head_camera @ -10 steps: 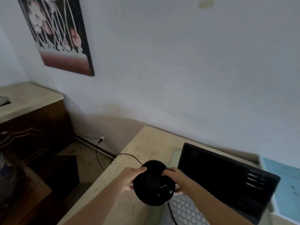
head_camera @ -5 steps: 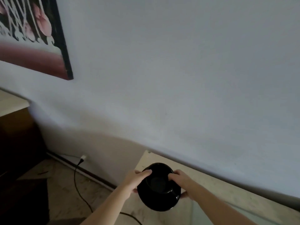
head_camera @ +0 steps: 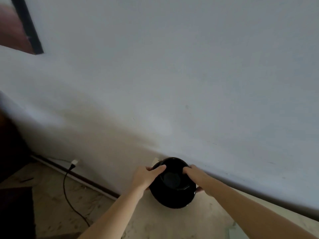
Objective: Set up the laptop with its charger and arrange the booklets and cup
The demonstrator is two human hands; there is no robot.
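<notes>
A glossy black cup on its black saucer (head_camera: 172, 197) is held over the far left corner of the beige marble table (head_camera: 203, 225), close to the wall. My left hand (head_camera: 146, 177) grips its left side with the thumb over the cup's rim. My right hand (head_camera: 196, 176) grips the right side the same way. The cup looks empty inside. The laptop and the booklets are out of view. A black charger cable (head_camera: 69, 192) runs from a white wall plug (head_camera: 75, 162) across the floor.
The pale wall (head_camera: 172, 83) fills most of the view, right behind the table's far edge. A framed picture (head_camera: 20, 28) hangs at the top left. Dark wooden furniture (head_camera: 15, 209) stands on the floor at the left.
Both hands have carried the cup and saucer away from me toward the table's far corner by the wall. The view has swung up and left, so the laptop has dropped out of sight.
</notes>
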